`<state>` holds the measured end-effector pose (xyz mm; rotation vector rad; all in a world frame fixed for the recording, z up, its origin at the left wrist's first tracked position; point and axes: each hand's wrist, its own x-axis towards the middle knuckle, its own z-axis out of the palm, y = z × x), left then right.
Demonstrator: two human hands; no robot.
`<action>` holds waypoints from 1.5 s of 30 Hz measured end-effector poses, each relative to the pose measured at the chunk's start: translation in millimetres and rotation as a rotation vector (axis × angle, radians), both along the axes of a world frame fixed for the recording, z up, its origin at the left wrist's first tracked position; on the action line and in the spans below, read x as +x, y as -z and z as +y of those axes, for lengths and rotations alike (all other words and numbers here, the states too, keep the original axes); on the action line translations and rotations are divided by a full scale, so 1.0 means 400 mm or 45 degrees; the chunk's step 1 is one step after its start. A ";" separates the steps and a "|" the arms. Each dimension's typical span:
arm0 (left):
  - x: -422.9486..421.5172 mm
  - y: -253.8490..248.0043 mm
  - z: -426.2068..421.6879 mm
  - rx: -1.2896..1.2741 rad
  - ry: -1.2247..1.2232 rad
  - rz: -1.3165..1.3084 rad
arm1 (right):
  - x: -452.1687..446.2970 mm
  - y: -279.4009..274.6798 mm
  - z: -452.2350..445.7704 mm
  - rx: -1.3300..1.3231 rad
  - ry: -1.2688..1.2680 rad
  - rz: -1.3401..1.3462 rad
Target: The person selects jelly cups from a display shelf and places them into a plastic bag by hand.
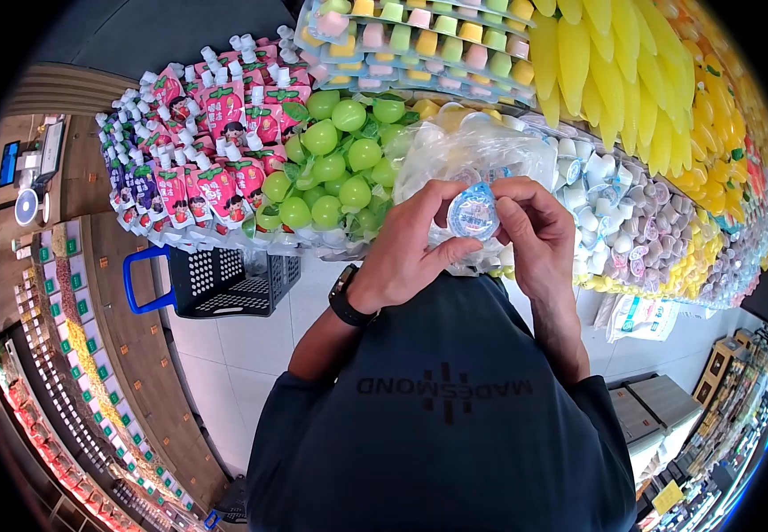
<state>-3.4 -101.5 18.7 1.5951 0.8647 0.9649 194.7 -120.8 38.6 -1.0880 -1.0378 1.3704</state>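
Note:
A small jelly cup [473, 213] with a blue-and-white printed lid is held between my two hands, its lid facing up. My left hand [411, 248], with a dark watch on the wrist, pinches its left side between thumb and fingers. On the opposite edge, the thumb and fingers of my right hand [535, 229] are closed at the lid's rim. Just beyond my hands, a clear plastic bag [428, 155] lies on the heaped display, with more cups showing inside. White-and-blue cups [592, 177] are piled to the right of my right hand.
Green round jellies [326, 164] and pink spouted pouches [220, 191] lie to the left. Trays of coloured cups [428, 40] and yellow packs [592, 62] stand behind. A black basket [224, 282] with a blue handle sits below the display's left side, a white sack [641, 317] below its right.

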 end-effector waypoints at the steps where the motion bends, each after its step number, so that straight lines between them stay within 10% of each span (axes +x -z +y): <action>1: 0.000 0.000 0.000 -0.002 0.001 0.002 | 0.000 0.000 0.000 0.000 0.000 0.000; 14: -0.004 0.010 0.003 -0.066 0.166 0.039 | 0.005 0.009 0.008 -0.040 -0.003 -0.021; 20: -0.010 0.044 0.016 -0.328 0.041 -0.551 | 0.001 0.006 -0.005 -0.155 -0.156 0.031; 45: -0.033 0.018 0.027 -0.257 0.092 -0.242 | -0.016 0.036 -0.007 -0.267 -0.207 0.451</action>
